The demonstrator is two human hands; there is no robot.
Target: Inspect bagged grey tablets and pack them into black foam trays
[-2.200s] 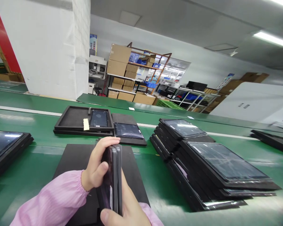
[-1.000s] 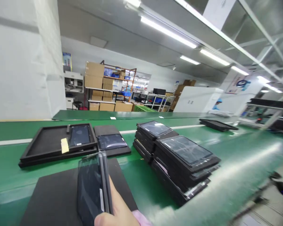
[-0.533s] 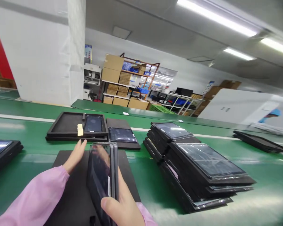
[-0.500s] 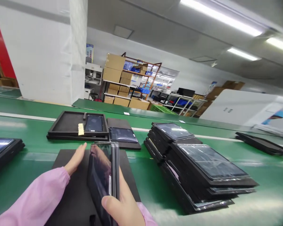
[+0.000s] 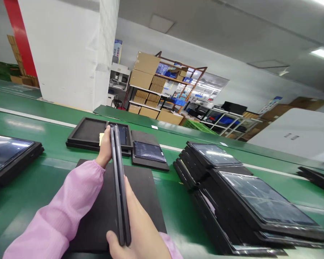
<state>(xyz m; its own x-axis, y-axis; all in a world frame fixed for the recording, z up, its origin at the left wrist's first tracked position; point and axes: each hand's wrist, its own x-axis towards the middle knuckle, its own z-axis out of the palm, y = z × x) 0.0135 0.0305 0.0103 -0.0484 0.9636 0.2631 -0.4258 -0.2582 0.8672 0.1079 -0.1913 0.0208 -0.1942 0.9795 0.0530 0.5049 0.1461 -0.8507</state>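
I hold two thin dark tablets (image 5: 119,187) pressed together and standing on edge, seen edge-on above a black foam mat (image 5: 145,194). My right hand (image 5: 136,226) grips their near end, thumb across the edge. My left hand (image 5: 105,146), in a pink sleeve, presses flat against their far left side, its fingers mostly hidden behind them.
The green conveyor belt (image 5: 21,201) carries a black tray (image 5: 83,135) and a bagged tablet (image 5: 149,151) beyond the mat. Stacked trays with tablets (image 5: 248,201) lie on the right. Another tray (image 5: 10,154) is at the left. A white pillar and shelves of cardboard boxes (image 5: 145,77) stand behind.
The tablets turned from showing their screen face to fully edge-on. My left hand moved from the mat onto the tablets' far end. The camera swung slightly left.
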